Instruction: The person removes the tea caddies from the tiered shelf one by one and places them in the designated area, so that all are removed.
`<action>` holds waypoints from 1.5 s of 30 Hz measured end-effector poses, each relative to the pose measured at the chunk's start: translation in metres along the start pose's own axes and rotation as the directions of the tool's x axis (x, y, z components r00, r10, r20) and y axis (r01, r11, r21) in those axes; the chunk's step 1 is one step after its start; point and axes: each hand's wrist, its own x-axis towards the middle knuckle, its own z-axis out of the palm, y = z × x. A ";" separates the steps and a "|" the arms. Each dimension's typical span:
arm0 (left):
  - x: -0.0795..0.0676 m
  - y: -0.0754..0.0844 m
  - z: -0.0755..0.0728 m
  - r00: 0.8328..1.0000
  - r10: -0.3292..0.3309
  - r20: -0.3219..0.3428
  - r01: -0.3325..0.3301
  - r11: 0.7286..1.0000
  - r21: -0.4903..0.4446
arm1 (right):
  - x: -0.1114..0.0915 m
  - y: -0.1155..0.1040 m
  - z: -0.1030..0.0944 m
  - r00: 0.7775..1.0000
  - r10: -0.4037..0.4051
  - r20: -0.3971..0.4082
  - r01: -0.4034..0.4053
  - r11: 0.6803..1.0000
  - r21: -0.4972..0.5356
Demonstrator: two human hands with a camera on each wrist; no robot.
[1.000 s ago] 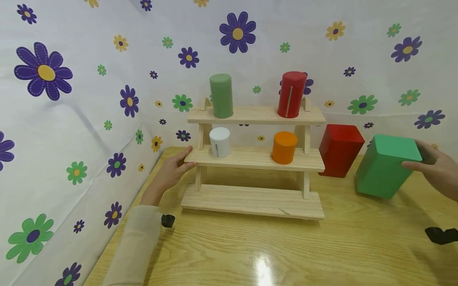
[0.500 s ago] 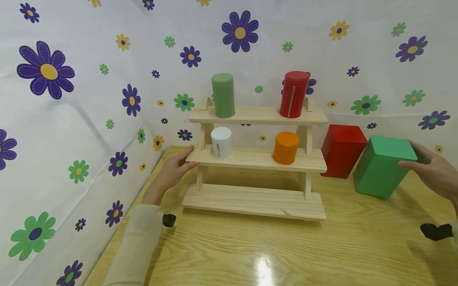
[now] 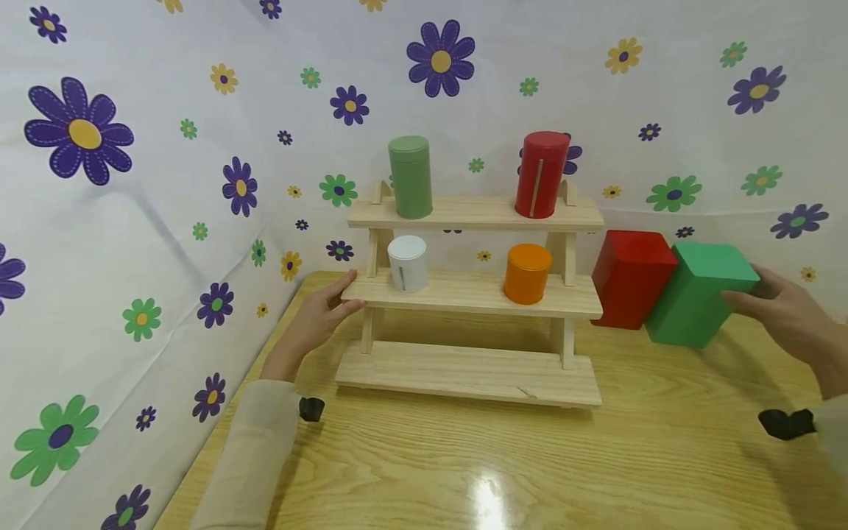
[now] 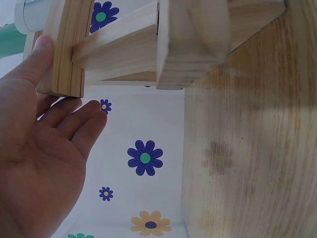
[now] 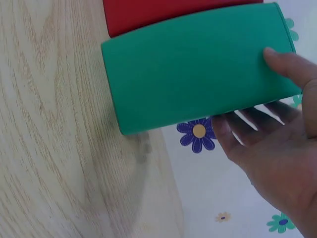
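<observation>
My right hand (image 3: 785, 313) holds a green box (image 3: 692, 305) near its top, thumb on the front and fingers along the right side. The box's left side stands against or very close to a red box (image 3: 629, 283). In the right wrist view the thumb presses the green face (image 5: 198, 69), with the fingers along its lower edge. My left hand (image 3: 314, 320) grips the left end of the three-tier wooden shelf (image 3: 470, 298) at its middle tier. In the left wrist view the thumb lies over the board (image 4: 67, 49) and the fingers reach under it.
On the top tier stand a green canister (image 3: 411, 180) and a red canister (image 3: 542, 177). The middle tier bears a white tin (image 3: 408, 265) and an orange tin (image 3: 527, 276). A flowered white sheet (image 3: 371, 44) hangs behind and to the left of the wooden table (image 3: 397, 464).
My right hand has shifted the green box leftward and slightly back, up to the red box. My left hand keeps its hold on the shelf end.
</observation>
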 end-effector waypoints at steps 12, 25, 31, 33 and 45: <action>0.000 0.000 -0.001 1.000 -0.008 0.002 0.008 1.000 0.006 | 0.015 -0.011 0.009 0.994 0.095 -0.061 -0.101 0.991 -0.091; -0.002 -0.001 -0.001 1.000 -0.005 0.003 0.005 1.000 0.008 | 0.021 -0.015 0.014 0.990 0.108 -0.094 -0.114 0.992 -0.061; -0.001 0.000 -0.001 1.000 -0.010 0.005 0.010 1.000 0.013 | 0.016 -0.018 0.011 0.989 0.091 -0.118 -0.097 0.994 -0.045; 0.000 0.000 0.000 1.000 -0.010 0.004 0.010 1.000 0.008 | 0.013 -0.019 0.009 0.988 0.089 -0.126 -0.097 0.994 -0.054; 0.001 -0.003 0.000 1.000 -0.006 0.005 0.006 1.000 0.020 | -0.014 -0.031 0.007 0.980 0.048 -0.194 -0.073 0.990 -0.124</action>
